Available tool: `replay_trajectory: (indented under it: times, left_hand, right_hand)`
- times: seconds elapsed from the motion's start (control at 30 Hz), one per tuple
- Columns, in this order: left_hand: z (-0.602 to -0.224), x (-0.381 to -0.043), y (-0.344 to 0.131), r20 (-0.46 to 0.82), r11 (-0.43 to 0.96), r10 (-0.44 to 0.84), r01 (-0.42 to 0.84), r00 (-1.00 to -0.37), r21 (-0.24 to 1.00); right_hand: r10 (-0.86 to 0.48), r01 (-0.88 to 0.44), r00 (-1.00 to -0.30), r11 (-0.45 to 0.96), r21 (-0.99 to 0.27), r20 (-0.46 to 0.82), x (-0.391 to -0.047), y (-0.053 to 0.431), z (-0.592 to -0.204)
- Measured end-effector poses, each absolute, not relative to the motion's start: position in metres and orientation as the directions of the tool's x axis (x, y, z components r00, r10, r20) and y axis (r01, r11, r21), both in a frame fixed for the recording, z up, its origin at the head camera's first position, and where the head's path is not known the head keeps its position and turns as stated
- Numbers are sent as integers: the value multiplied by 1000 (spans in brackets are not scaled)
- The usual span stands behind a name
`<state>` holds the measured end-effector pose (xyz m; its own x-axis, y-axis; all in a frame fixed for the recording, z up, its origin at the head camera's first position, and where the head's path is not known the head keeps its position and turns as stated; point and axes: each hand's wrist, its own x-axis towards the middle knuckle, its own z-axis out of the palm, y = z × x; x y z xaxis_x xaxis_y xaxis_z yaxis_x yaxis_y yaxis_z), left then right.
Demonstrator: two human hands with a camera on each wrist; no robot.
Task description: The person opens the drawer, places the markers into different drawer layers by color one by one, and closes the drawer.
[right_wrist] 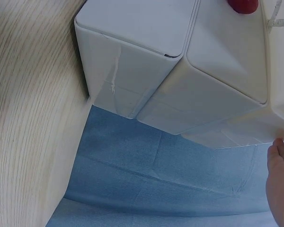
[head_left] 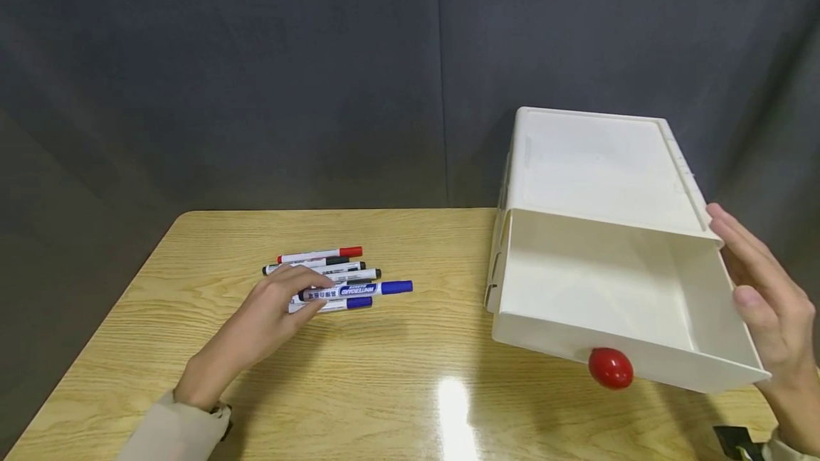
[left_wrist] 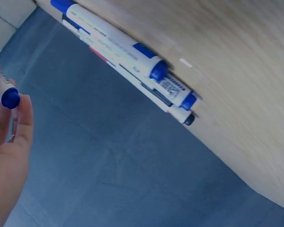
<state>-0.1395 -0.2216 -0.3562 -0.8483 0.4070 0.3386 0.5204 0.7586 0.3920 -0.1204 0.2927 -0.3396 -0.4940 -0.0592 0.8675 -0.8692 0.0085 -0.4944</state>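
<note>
My left hand (head_left: 275, 304) pinches a whiteboard marker (head_left: 359, 291) with a blue cap between thumb and fingers, just over a cluster of other markers on the table. In the left wrist view the blue end of this marker (left_wrist: 9, 97) sticks out of the fingertips. Beneath it lie white-bodied markers with red, black and blue caps, among them a red-capped marker (head_left: 320, 255). My right hand (head_left: 771, 297) has its fingers extended along the right side of a white drawer unit (head_left: 596, 162). The top drawer (head_left: 596, 287) is pulled out, and its visible inside holds nothing.
A red round knob (head_left: 611, 368) juts from the front of the pulled-out drawer. Lower drawers (right_wrist: 132, 71) show closed in the right wrist view. The wooden table (head_left: 397, 375) ends at a dark curtain (head_left: 256, 91) behind.
</note>
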Motion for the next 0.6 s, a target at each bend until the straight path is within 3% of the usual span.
replay_trajectory:
  times: [0.3, 0.6]
  left_hand:
    - [-347, -137, -213, 386, 741, 428, 562, -817, 368]
    - [-331, -136, -197, 405, 712, 431, 580, -806, 396]
  right_hand:
    - [-65, -873, -488, 34, -487, 870, -121, 294, -341]
    - [-47, -867, -496, -26, -498, 867, -122, 296, -341]
